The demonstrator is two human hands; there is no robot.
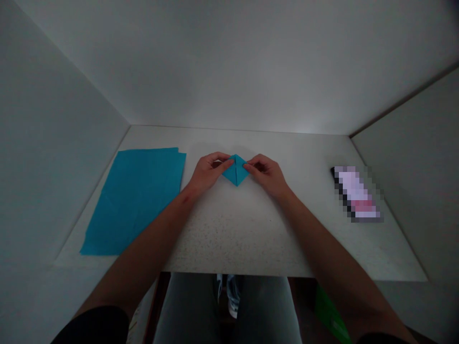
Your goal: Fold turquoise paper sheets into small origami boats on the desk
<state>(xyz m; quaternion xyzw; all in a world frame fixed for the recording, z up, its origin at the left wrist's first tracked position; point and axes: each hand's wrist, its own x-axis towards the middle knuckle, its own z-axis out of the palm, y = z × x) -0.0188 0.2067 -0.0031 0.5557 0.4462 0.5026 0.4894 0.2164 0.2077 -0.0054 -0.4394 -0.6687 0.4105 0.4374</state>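
Note:
A small piece of folded blue paper (237,174), diamond-shaped with a dark seam down its middle, is held just above or on the table near its centre. My left hand (211,168) pinches its left side, the thumb lying on top near the seam. On the opposite side my right hand (264,171) grips the right corner between thumb and fingers. The fingertips behind the paper are partly hidden. Left of my left hand lie larger blue paper sheets (139,196), stacked slightly out of line, with my left forearm over their lower right edge.
The pale speckled table (229,239) meets walls at the back and both sides. A phone (358,193), its screen blurred, lies at the right. Below the front edge are my legs (197,306) and a green object (332,315).

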